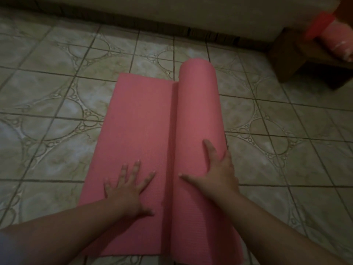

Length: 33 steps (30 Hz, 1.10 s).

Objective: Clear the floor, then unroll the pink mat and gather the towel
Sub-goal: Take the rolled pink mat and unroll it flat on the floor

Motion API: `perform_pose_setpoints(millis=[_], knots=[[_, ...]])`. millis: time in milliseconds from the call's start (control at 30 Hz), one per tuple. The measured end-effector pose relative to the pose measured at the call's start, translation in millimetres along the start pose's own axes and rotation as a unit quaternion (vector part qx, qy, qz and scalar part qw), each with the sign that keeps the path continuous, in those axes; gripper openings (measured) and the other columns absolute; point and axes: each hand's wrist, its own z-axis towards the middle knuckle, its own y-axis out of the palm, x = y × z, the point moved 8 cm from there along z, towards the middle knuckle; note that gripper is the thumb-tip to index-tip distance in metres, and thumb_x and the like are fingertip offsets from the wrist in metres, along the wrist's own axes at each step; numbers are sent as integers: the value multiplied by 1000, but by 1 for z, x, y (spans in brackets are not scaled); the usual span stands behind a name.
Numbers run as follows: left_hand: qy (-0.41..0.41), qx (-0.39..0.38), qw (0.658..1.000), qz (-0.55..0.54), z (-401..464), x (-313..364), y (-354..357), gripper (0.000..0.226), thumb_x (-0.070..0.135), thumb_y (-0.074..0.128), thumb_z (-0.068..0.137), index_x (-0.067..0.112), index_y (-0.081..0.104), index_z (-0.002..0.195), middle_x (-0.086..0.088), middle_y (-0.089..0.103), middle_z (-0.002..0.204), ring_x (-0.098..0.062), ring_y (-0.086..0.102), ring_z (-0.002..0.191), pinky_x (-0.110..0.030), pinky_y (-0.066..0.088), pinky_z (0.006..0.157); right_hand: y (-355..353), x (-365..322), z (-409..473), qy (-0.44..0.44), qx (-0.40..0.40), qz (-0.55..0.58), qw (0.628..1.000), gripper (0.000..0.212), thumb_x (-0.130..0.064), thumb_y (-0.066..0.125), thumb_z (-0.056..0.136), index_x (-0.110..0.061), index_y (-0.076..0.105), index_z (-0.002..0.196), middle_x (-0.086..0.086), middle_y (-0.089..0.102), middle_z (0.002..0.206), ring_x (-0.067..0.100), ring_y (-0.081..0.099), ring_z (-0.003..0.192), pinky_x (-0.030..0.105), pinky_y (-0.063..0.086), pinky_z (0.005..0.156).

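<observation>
A pink mat [141, 119] lies on the tiled floor, partly unrolled: a flat strip on the left and a thick roll on the right. My left hand [127, 190] rests flat on the unrolled strip with fingers spread. Over the near part of the roll lies my right hand [215, 169], fingers apart and draped on its curve. No towel can be clearly made out.
Patterned floor tiles [57, 104] surround the mat. A dark baseboard and pale wall run along the back. A low wooden bench [298, 60] stands at the far right with a red and pink bundle [336, 41] on it.
</observation>
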Motion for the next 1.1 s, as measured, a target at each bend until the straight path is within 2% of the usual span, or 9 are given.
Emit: perform_pose_setpoints(millis=[267,533,667,733,800,900,933,1033,1100], knots=[[-21,-33,999,-29,-9,-11,5,109,75,58,66,62,-35,121,13,-55,135,-27,-35,139,-69,9,108,13,-22,-10,-42,-3,-49,998,104,-72,64,59,-57,1,141,17,8,155,34,20,141,50,28,110],[-74,-28,996,-50,-35,-69,20,108,81,51,66,55,-36,124,10,-56,134,-31,-30,142,-66,14,109,43,-64,-39,-107,-63,-73,990,96,-68,59,72,-51,-5,142,23,-10,157,43,9,143,53,18,112],[-70,1,997,-24,-39,-56,9,106,89,32,55,51,-36,126,5,-51,136,-31,-25,144,-64,10,112,23,-32,-30,-75,-55,-80,992,115,-80,60,60,-47,-10,145,13,-12,160,33,6,147,53,19,113],[-42,21,998,-32,-35,-40,1,104,89,15,43,49,-37,124,4,-48,135,-31,-23,145,-62,9,113,7,-2,-23,-36,-66,-53,996,127,-85,61,47,-47,-7,146,7,-13,161,27,3,149,51,19,116],[-4,27,999,-36,-25,-21,-6,107,89,11,38,48,-37,124,3,-46,138,-31,-24,144,-61,6,114,-14,25,-16,18,-69,9,997,144,-80,69,28,-42,1,149,6,-8,162,24,3,149,47,19,119],[59,32,998,-16,-5,8,-15,123,99,19,33,50,-29,135,5,-44,144,-21,-35,136,-64,0,114,-30,47,-6,81,-55,186,978,128,-47,78,38,-26,19,149,15,29,152,28,34,137,40,33,113],[70,29,997,-7,1,13,-15,120,98,27,39,52,-25,137,7,-44,144,-18,-36,132,-65,-2,112,-27,46,-5,85,-63,234,966,125,-46,81,43,-24,19,149,14,38,148,28,44,130,41,38,110],[71,30,997,17,9,12,-10,120,88,53,50,54,-24,136,9,-46,141,-19,-36,135,-66,-4,110,-7,50,-2,88,-60,251,962,144,-58,89,34,-25,10,150,8,38,148,25,45,130,41,39,110],[72,34,996,32,7,10,-5,123,87,57,49,53,-22,138,9,-45,143,-24,-33,140,-64,-4,112,-7,59,-2,87,-24,261,961,139,-46,93,41,-21,11,150,8,40,147,23,46,128,37,39,109]])
